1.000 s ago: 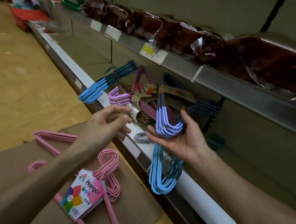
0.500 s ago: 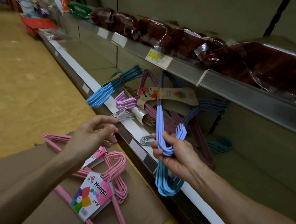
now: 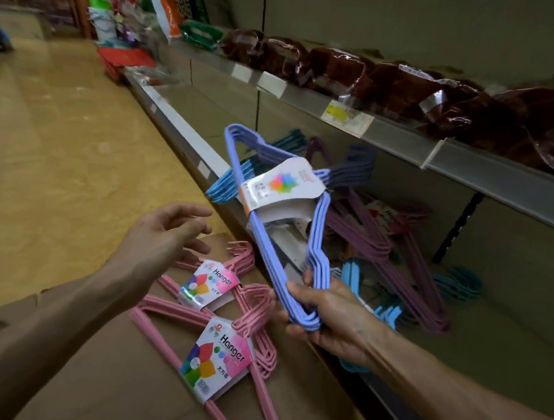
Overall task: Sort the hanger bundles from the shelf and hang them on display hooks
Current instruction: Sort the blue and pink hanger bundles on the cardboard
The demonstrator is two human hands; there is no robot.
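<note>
Right hand grips the periwinkle hanger bundle at its corner, left hand spread empty; bundle judged light, stiff, slick-coated, best held near its label band.

Two pink hanger bundles, one periwinkle bundle, perhaps three purple bundles.

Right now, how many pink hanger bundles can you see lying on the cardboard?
2. One pink bundle lies nearest the camera on the cardboard; the second pink bundle lies just beyond it, below the left hand. More could be hidden outside the view.
</note>
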